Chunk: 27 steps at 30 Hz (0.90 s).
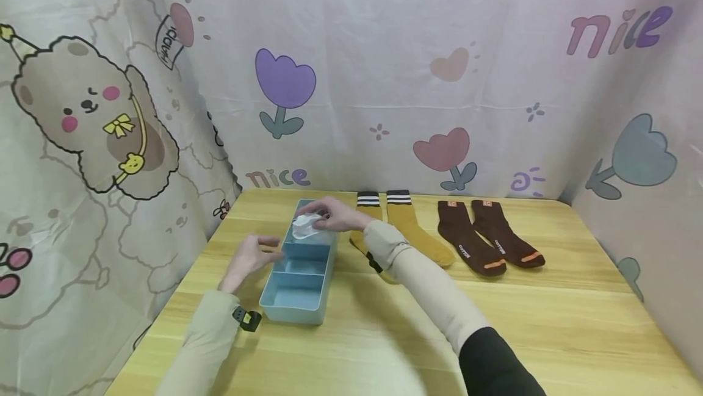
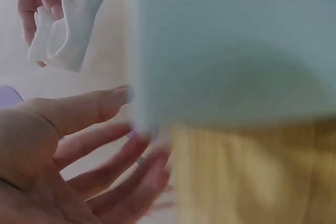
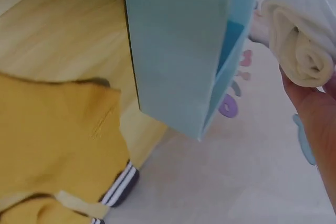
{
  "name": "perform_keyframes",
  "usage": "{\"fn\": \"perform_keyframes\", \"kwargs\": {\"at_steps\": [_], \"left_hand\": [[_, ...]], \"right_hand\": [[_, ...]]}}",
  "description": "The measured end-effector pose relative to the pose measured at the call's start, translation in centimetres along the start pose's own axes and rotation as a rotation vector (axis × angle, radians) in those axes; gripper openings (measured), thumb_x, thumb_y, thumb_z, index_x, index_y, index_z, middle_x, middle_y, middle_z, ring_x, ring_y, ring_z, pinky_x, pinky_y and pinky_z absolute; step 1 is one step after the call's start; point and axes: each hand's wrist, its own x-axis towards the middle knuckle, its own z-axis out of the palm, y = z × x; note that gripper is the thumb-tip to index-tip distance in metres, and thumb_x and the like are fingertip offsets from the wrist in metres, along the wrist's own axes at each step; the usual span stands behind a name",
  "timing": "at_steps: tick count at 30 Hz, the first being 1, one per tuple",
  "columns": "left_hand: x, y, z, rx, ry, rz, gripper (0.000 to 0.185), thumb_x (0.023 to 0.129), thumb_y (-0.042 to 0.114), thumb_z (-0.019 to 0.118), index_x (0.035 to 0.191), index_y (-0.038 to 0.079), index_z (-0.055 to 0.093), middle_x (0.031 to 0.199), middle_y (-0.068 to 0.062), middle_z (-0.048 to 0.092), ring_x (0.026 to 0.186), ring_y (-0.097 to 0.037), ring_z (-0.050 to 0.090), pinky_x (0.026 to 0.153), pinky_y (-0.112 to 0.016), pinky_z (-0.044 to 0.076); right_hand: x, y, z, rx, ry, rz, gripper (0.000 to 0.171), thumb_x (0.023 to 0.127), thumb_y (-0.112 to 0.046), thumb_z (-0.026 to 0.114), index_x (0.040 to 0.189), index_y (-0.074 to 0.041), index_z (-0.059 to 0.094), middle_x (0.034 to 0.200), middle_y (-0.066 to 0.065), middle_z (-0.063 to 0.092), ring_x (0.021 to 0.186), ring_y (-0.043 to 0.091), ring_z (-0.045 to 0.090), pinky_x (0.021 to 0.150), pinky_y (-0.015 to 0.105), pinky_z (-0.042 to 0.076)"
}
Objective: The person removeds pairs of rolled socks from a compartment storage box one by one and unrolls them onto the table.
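Centrally, a white fabric roll (image 1: 307,226), probably a rolled pair of socks, hangs above the far compartment of a three-part blue box (image 1: 291,314), apart from its floor as far as the wrist views show. The right hand (image 1: 339,215) grips the roll between thumb and fingers. The left hand (image 1: 249,260) holds nothing; its fingers extend loosely beside the box's left wall, and whether they touch it cannot be told. To the right of the box lie yellow socks (image 1: 414,228), partly hidden by the right sleeve (image 1: 423,283), and brown socks (image 1: 467,237), flat on the wooden table (image 1: 384,347).

Handling (judged from appearance): the roll looks light, soft and compressible, neither slippery nor fragile. A gentle grasp across its thickness, over the outer layer, should suit best; pinching one loose edge could unwind the spiral visible at its end. The box appears thin-walled and fairly rigid, best steadied by its side walls.
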Motion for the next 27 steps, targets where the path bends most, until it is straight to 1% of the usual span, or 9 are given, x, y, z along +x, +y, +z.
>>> {"fn": "perform_keyframes", "kwargs": {"at_steps": [2,6,11,14,16,18,20,23,27], "left_hand": [[-0.4,1.2,0.5,0.047,0.059,0.069,0.054,0.085,0.013,0.078,0.132,-0.007,0.059,0.128,-0.030,0.064,0.116,-0.047,0.063,0.097,-0.053,0.054],[-1.6,4.3,2.5,0.031,0.147,0.195,0.062,0.078,0.009,0.084,0.132,-0.004,0.056,0.118,-0.027,0.064,0.108,-0.043,0.063,0.095,-0.054,0.054],[-3.0,7.5,5.9,-0.007,0.192,0.345,0.057,0.073,0.003,0.087,0.122,-0.002,0.058,0.107,-0.015,0.064,0.096,-0.028,0.064,0.086,-0.043,0.058],[-3.5,8.6,7.7,-0.033,0.229,0.401,0.050,0.072,0.001,0.087,0.114,0.000,0.061,0.100,-0.011,0.065,0.087,-0.019,0.064,0.076,-0.035,0.060],[-3.7,9.0,8.9,-0.078,0.232,0.433,0.047,0.071,-0.002,0.087,0.110,0.000,0.061,0.096,-0.010,0.064,0.082,-0.017,0.063,0.069,-0.029,0.059],[-3.8,9.3,10.1,-0.119,0.216,0.464,0.048,0.069,-0.004,0.087,0.109,0.001,0.061,0.094,-0.009,0.063,0.079,-0.016,0.062,0.063,-0.022,0.058],[-4.0,9.6,11.4,-0.152,0.175,0.491,0.048,0.069,-0.005,0.086,0.109,0.001,0.060,0.094,-0.009,0.061,0.078,-0.016,0.062,0.062,-0.017,0.056],[-4.1,9.9,13.1,-0.155,0.098,0.525,0.044,0.071,-0.004,0.085,0.107,0.001,0.062,0.093,-0.009,0.060,0.078,-0.015,0.062,0.064,-0.015,0.055],[-4.3,10.3,15.0,-0.140,-0.020,0.520,0.032,0.074,-0.001,0.084,0.101,0.000,0.067,0.094,-0.008,0.061,0.077,-0.014,0.062,0.065,-0.016,0.055]], "right_hand": [[-1.1,-0.2,-0.5,0.031,-0.006,-0.011,0.045,0.092,0.005,0.060,0.136,-0.003,0.061,0.137,0.014,0.065,0.116,0.022,0.063,0.102,0.029,0.053],[-3.8,-0.3,-1.0,0.112,-0.001,-0.004,0.041,0.091,0.002,0.064,0.131,-0.003,0.059,0.132,0.015,0.066,0.115,0.022,0.065,0.099,0.029,0.054],[-7.8,0.2,-0.7,0.216,-0.013,-0.003,0.029,0.089,0.000,0.068,0.117,-0.001,0.059,0.118,0.019,0.072,0.100,0.015,0.068,0.090,0.028,0.057],[-10.3,0.7,-0.2,0.257,-0.016,0.014,0.023,0.089,-0.001,0.069,0.111,0.000,0.061,0.111,0.019,0.073,0.094,0.011,0.069,0.086,0.028,0.059],[-12.0,1.0,0.1,0.271,0.003,0.041,0.022,0.089,-0.003,0.070,0.109,0.001,0.063,0.108,0.019,0.073,0.093,0.010,0.070,0.086,0.028,0.060],[-13.8,1.3,0.4,0.276,0.030,0.066,0.023,0.089,-0.006,0.071,0.109,0.002,0.065,0.106,0.018,0.073,0.090,0.010,0.070,0.084,0.028,0.060],[-15.5,1.6,0.7,0.278,0.046,0.096,0.024,0.088,-0.007,0.071,0.110,0.002,0.066,0.105,0.019,0.074,0.088,0.010,0.071,0.081,0.029,0.061],[-18.0,2.3,1.1,0.264,0.052,0.118,0.026,0.089,-0.009,0.071,0.112,0.003,0.066,0.103,0.019,0.074,0.084,0.008,0.071,0.077,0.028,0.061],[-20.6,3.2,1.6,0.245,0.034,0.118,0.027,0.091,-0.011,0.069,0.114,0.004,0.067,0.103,0.021,0.073,0.083,0.005,0.070,0.074,0.027,0.061]]}}
